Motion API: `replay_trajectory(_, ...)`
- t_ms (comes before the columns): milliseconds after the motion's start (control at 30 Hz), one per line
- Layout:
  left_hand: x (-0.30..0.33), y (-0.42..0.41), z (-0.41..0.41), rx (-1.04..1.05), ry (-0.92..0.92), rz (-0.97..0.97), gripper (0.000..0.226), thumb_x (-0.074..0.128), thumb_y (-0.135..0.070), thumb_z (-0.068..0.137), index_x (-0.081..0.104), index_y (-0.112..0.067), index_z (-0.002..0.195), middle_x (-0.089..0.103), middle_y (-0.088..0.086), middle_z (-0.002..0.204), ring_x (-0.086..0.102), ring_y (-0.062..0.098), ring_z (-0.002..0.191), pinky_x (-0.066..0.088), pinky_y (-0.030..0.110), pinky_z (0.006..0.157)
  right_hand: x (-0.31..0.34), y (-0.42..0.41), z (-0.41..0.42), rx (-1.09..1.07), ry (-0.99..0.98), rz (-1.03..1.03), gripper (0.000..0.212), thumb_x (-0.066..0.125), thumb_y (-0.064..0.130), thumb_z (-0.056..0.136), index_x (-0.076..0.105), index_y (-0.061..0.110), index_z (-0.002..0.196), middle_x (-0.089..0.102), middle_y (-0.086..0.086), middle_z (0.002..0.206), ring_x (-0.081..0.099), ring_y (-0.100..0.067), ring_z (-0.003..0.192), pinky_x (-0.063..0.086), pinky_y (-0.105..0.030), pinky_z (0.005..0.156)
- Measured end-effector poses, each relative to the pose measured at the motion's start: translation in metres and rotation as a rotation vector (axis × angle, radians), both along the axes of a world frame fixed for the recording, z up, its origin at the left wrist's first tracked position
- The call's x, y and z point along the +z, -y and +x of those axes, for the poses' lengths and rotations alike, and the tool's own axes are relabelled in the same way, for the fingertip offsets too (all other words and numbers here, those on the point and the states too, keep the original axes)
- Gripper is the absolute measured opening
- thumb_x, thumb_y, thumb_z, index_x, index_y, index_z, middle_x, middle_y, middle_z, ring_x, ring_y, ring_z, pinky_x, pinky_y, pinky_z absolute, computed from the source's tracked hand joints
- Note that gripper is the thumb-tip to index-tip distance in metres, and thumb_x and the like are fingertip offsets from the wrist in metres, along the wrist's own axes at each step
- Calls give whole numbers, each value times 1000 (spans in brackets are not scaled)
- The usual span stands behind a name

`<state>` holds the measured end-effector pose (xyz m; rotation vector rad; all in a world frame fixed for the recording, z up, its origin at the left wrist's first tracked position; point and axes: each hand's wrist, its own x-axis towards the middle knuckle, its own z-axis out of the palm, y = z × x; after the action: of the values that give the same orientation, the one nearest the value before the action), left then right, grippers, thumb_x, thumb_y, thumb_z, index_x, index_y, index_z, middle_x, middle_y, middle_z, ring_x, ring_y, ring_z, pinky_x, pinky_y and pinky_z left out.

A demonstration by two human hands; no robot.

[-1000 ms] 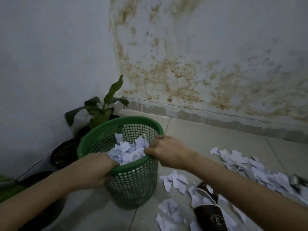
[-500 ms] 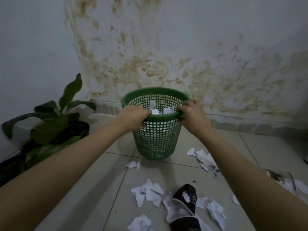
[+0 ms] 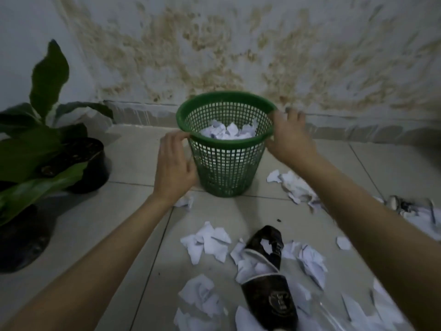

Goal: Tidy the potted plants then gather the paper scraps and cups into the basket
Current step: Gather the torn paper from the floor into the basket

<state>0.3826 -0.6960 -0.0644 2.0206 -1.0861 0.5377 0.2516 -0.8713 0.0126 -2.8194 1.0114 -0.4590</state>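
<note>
A green mesh basket (image 3: pixel 226 168) stands on the tiled floor close to the stained wall, with white paper scraps (image 3: pixel 226 133) inside it. My left hand (image 3: pixel 174 168) is at its left side, fingers loose, fingertips touching the rim. At the right rim is my right hand (image 3: pixel 290 139), fingers spread, barely touching. More torn paper scraps (image 3: pixel 210 242) lie on the floor in front. A dark paper cup (image 3: pixel 267 273) lies on its side among them, with scraps in its mouth. Two potted plants in black pots (image 3: pixel 81 161) stand at the left.
A second black pot (image 3: pixel 21 237) sits at the near left under broad leaves. More paper (image 3: pixel 298 185) lies right of the basket, and a clear cup-like thing (image 3: pixel 405 206) lies blurred at the far right. The wall's grey skirting (image 3: pixel 358 127) runs behind the basket.
The basket was carried from beside the plants to the right and set on the floor by the wall. Both hands have loosened from a full grip on the rim.
</note>
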Motion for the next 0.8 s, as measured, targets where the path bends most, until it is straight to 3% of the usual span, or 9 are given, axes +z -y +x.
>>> replay_trajectory(167,-84,-25,17,150,-429,480,57,47,-4,91,26,0,143,28,27,145,26,39,134,21,39,111,-20,-14,-57,138,105,7,33,53,13,87,48,7,120,46,-19,120,40,-32,115,37,-37,90)
replay_trajectory(300,-110,-23,16,-17,-125,869,47,38,-20,99,33,-4,143,26,24,150,26,35,140,22,44,114,-96,-44,-94,339,-279,227,47,45,29,94,35,23,140,32,-12,141,28,-28,132,35,-39,104)
replay_trajectory(367,-119,-21,0,-187,66,896,30,60,-10,87,64,11,108,58,35,117,62,48,100,51,55,81,-129,-55,-101,376,-480,265,52,41,36,96,23,32,145,15,-12,151,13,-34,140,28,-46,111)
replay_trajectory(433,-128,-22,-19,-295,274,875,24,78,-7,69,72,10,84,69,30,93,68,47,69,52,57,56,-149,-60,-104,375,-563,297,53,41,36,97,21,31,146,8,-16,153,7,-39,141,21,-50,113)
replay_trajectory(500,-125,-23,-46,-332,236,943,47,32,-21,101,66,11,103,63,32,111,66,46,90,53,56,76,-157,-59,-105,336,-522,315,54,47,28,95,26,24,144,14,-17,150,16,-39,137,25,-45,111)
replay_trajectory(567,-121,-29,-74,-373,133,918,79,-3,-33,100,64,8,109,62,29,115,65,43,98,53,52,81,-157,-58,-105,282,-437,334,54,52,19,91,31,15,140,24,-14,145,30,-35,130,33,-39,105)
replay_trajectory(633,-124,-36,-97,-406,33,814,75,5,-33,101,69,4,102,69,24,105,67,44,92,55,52,70,-155,-60,-107,250,-353,324,49,51,12,89,36,10,136,35,-14,138,38,-30,123,36,-35,99)
replay_trajectory(733,-133,-42,-119,-406,-216,648,58,18,-40,99,55,-5,128,53,18,133,49,33,126,37,34,107,-154,-65,-116,211,-275,237,45,43,6,90,42,11,135,46,-14,127,45,-29,115,38,-36,88)
replay_trajectory(800,-138,-47,-127,-400,-269,612,39,36,-29,100,50,-14,134,50,13,137,42,24,132,23,27,110,-153,-65,-124,149,-195,249,43,41,5,90,47,12,132,51,-16,118,52,-31,106,40,-35,80)
